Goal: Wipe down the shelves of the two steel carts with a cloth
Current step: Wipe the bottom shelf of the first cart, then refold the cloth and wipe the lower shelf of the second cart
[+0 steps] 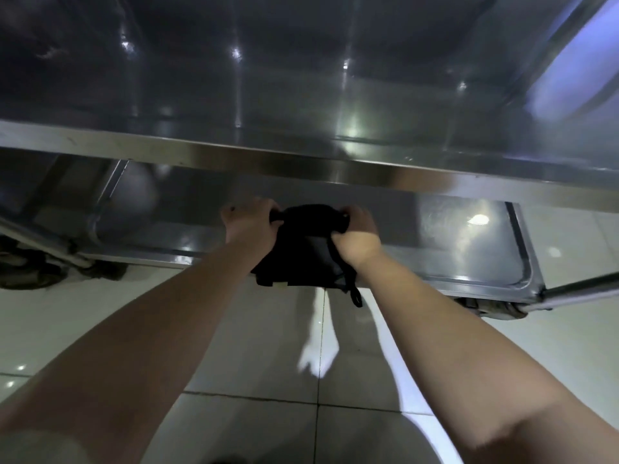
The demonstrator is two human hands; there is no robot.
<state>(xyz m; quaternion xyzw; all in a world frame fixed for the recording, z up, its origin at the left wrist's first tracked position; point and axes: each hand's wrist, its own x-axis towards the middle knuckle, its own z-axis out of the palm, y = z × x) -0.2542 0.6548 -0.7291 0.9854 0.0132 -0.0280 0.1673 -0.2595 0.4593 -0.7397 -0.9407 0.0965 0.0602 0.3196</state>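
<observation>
at the far left a dark caster [30,269] is sitting on the pale tiled floor [254,346] under the cart's corner. moving right, the left hand [249,226] is gripping one bunched end of a black cloth [301,252], fingers curled round it. the cloth is hanging between the two hands over the front edge of the lower shelf [469,249]; whether it is touching the steel is not showing. the right hand [360,237] is clamping the other end, so the hands are sitting close together, joined only by the cloth. above them the upper shelf [301,95] is catching spots of light. the cloth is looking gathered rather than pressed flat, so a wiping stroke on the lower shelf is probably still waiting. whether the upper shelf is already wiped is not showing, and a second cart is not plainly appearing, so much is likely remaining.
</observation>
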